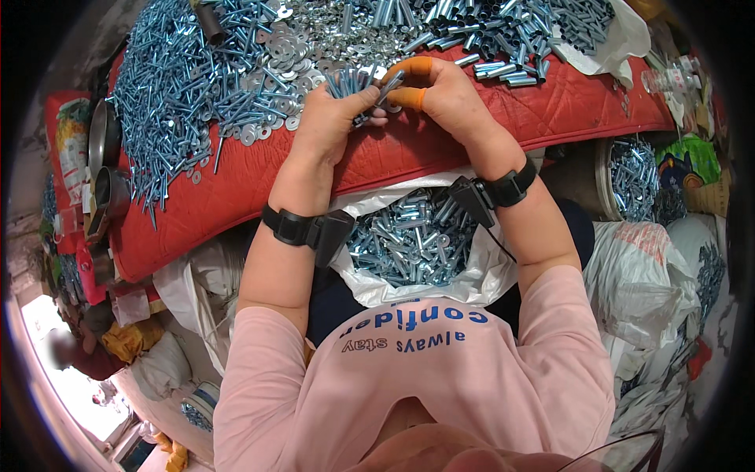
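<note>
Above the red pad (472,126), at the middle of the view, a bunch of bolts (351,82) stands gripped in the left hand (334,118), whose fingers are curled shut around the shanks with the ends fanning up. The right hand (440,90) is pinched closed on a single bolt (391,82), held between thumb and forefinger, both capped with orange finger cots (413,67); its tip touches the bunch.

These bolts look like plated steel: stiff, smooth and somewhat slippery, light one by one but weighty as a handful. A grip around the shank, just below the head, seems the surest hold, since the threads give some bite and the head stops it sliding through.

Beyond the hands, the pad carries heaps of loose bolts (169,86), flat washers (275,55) and short sleeves (503,35), all the same bluish silver. Below the wrists, a white bag (480,275) sits open in the lap, filled with assembled bolts (413,240). Each wrist wears a black band (295,226). To the right, a round tub (602,173) holds more bolts, with bulging sacks (645,275) piled beside it.
</note>
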